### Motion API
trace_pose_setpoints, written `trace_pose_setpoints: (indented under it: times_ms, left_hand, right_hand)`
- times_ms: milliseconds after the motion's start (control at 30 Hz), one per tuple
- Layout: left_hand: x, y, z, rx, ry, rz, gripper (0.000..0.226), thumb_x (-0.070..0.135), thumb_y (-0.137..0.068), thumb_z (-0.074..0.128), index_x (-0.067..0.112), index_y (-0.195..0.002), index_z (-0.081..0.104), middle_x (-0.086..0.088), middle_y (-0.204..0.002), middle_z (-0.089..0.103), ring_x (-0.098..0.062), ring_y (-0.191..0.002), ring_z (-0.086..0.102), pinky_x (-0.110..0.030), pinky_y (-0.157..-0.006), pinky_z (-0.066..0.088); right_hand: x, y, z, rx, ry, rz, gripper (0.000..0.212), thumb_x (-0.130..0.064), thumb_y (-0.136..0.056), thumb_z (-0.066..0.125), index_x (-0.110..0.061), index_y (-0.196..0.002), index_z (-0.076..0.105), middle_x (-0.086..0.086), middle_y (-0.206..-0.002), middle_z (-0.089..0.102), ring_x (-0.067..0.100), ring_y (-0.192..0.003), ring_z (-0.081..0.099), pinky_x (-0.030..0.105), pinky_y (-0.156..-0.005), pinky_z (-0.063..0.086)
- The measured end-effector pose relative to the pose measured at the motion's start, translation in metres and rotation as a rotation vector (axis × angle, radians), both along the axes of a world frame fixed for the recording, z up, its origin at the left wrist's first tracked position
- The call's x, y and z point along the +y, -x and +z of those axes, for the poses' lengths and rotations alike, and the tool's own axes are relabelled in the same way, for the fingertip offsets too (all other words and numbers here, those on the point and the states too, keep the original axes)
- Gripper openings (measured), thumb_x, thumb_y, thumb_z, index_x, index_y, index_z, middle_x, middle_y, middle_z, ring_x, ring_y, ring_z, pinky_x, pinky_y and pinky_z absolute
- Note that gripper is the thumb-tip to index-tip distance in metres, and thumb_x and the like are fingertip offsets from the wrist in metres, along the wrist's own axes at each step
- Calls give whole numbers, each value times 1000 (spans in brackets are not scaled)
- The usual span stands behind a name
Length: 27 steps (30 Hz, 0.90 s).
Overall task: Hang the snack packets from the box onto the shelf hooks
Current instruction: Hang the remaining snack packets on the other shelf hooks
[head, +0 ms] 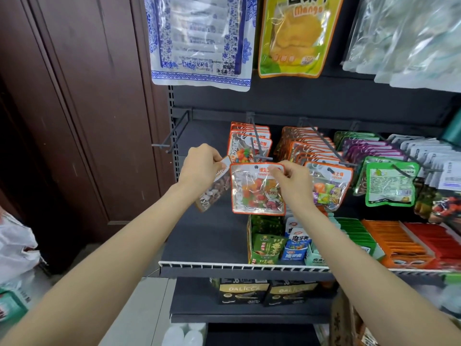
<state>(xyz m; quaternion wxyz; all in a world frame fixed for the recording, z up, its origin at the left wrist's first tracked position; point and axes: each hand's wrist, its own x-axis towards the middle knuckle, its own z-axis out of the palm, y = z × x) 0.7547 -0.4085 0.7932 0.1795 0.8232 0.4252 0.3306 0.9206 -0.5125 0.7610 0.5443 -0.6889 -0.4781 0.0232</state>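
1. Far left: bare hook (172, 136) on the shelf rail, nothing hanging from it. I'd say that slot is still to fill.
2. My left hand (200, 168) pinches the top edge of a brownish packet (214, 189), fingers curled round its header. Packet hangs tilted below the hand, near the bare hook but not on it. Not hung yet.
3. Centre: my right hand (290, 179) pinches the top right corner of an orange-edged gummy packet (257, 189). Its punch hole shows near the top edge, just below the tip of the second hook (258, 143). Hole is not threaded as far as I can see, so this one is mid-placement.
4. That second hook already carries a row of similar candy packets (249, 141) behind the held one. Done portion.
5. Right of that: more hooks loaded with orange packets (306, 146), green and purple ones (374, 151). Look finished.
6. Source box: cannot tell where it is. My call: two packets in hand left, remaining stock unknown.
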Motion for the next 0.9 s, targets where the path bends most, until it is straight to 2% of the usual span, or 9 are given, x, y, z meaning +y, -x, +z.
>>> trace_pose_setpoints:
  times_ms: [167, 333, 467, 633, 700, 767, 800, 867, 900]
  left_hand:
    - [5, 3, 2, 8, 1, 37, 11, 12, -87, 65, 6, -93, 72, -13, -83, 70, -27, -80, 65, -32, -68, 48]
    - [10, 0, 2, 25, 10, 31, 11, 10, -87, 64, 2, -87, 72, -16, -80, 69, -32, -80, 65, -41, -73, 55]
    - [16, -5, 4, 42, -4, 23, 13, 11, -87, 64, -1, -84, 70, -17, -78, 69, -34, -77, 64, -40, -70, 54]
    - [27, -17, 8, 58, 19, 36, 17, 13, -87, 64, 6, -72, 63, -14, -70, 61, -30, -64, 49, -39, -65, 51]
    - [28, -20, 9, 60, 31, 23, 17, 15, -88, 64, 2, -79, 68, -17, -77, 68, -32, -69, 59, -41, -69, 53]
    - [29, -19, 8, 34, 64, 4, 16, 19, -87, 66, 4, -80, 70, -14, -79, 70, -30, -77, 65, -44, -73, 56]
    - [31, -17, 8, 17, 85, -2, 16, 20, -87, 67, 7, -78, 70, -13, -78, 70, -29, -79, 65, -44, -74, 56]
    - [32, -12, 7, 4, 109, -4, 14, 22, -86, 68, 13, -77, 71, -8, -77, 70, -24, -79, 65, -41, -75, 55]
    - [33, -10, 7, 7, 115, -16, 12, 23, -86, 68, 14, -79, 71, -5, -77, 69, -21, -77, 65, -38, -74, 54]
  right_hand:
    - [7, 0, -1, -35, 23, -30, 39, -19, -92, 56, -29, -57, 44, -12, -58, 49, 0, -55, 45, 7, -49, 33]
    - [28, -8, -1, -80, 69, -133, 23, -20, -92, 56, -20, -70, 58, -11, -62, 53, 4, -59, 46, 22, -54, 30]
    - [57, -16, 7, -180, 99, -211, 18, -16, -94, 54, -9, -97, 70, 2, -92, 68, 17, -82, 61, 23, -63, 38]
    - [111, -36, 23, -204, 294, -329, 20, -12, -93, 46, -5, -95, 65, 17, -98, 67, 36, -89, 63, 37, -71, 52]
    - [121, -38, 29, -166, 309, -283, 24, -7, -95, 42, 0, -106, 61, 22, -108, 62, 36, -96, 60, 28, -74, 49]
    - [113, -33, 31, -233, 275, -179, 30, -2, -98, 37, 6, -123, 51, 26, -124, 51, 25, -102, 51, 2, -65, 36]
    - [103, -29, 28, -219, 213, -143, 32, 0, -97, 37, 7, -127, 46, 26, -129, 46, 20, -103, 46, -4, -61, 31]
    - [82, -21, 15, -179, 108, -96, 35, 2, -93, 46, -1, -128, 47, 19, -130, 43, 17, -109, 46, -1, -74, 28]
    - [72, -18, 5, -175, 98, -68, 33, 0, -91, 51, -5, -124, 50, 15, -125, 46, 20, -111, 48, 6, -81, 30]
